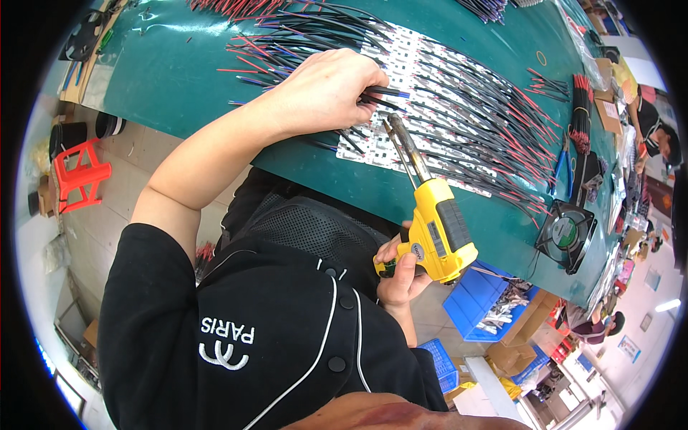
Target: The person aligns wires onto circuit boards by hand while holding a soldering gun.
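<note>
My left hand point(331, 89) is closed, its fingers pinching a black cable point(387, 92) with a blue wire end. It hangs over a white panel of small circuit boards point(403, 54), on which rows of black cables with red wire ends lie. In my right hand point(403, 276) is a yellow soldering gun point(438, 226), with the fingers wrapped round its grip. Its metal tip points up to the panel, just below the cable end. Whether the tip touches anything I cannot tell. More loose black cables point(301, 32) lie beyond and under my left hand.
The green table point(179, 79) carries a small black fan point(566, 235), blue-handled pliers point(562, 170) and a bundle of black-red cables point(580, 115) on the right. Below stands a blue bin point(466, 304) of parts. A red stool point(80, 174) is at left. Other people are at far right.
</note>
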{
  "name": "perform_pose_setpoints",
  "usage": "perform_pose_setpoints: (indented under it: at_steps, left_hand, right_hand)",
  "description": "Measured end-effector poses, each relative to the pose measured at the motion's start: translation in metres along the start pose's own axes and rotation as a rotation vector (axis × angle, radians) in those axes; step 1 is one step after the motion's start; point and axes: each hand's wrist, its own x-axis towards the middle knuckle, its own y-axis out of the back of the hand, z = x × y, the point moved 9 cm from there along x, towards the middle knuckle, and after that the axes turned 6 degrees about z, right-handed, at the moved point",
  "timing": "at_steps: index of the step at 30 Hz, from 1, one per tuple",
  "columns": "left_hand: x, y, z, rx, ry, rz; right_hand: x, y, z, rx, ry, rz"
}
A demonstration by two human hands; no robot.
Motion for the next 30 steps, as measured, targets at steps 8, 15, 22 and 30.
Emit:
perform_pose_setpoints:
  at_steps: [8, 15, 22, 30]
  left_hand:
    - [0.001, -0.002, -0.001, 0.005, 0.002, -0.021]
    - [0.0, 0.002, -0.001, -0.011, -0.014, 0.007]
    - [-0.001, 0.003, -0.001, -0.022, -0.041, 0.039]
    - [0.004, 0.013, -0.003, 0.061, -0.098, 0.158]
  right_hand:
    - [0.002, -0.003, -0.004, 0.001, 0.038, 0.011]
    - [0.007, -0.001, -0.01, 0.047, 0.011, 0.0]
    - [0.014, 0.007, -0.022, 0.354, -0.061, 0.027]
    - [0.018, 0.001, -0.027, 0.284, 0.045, -0.039]
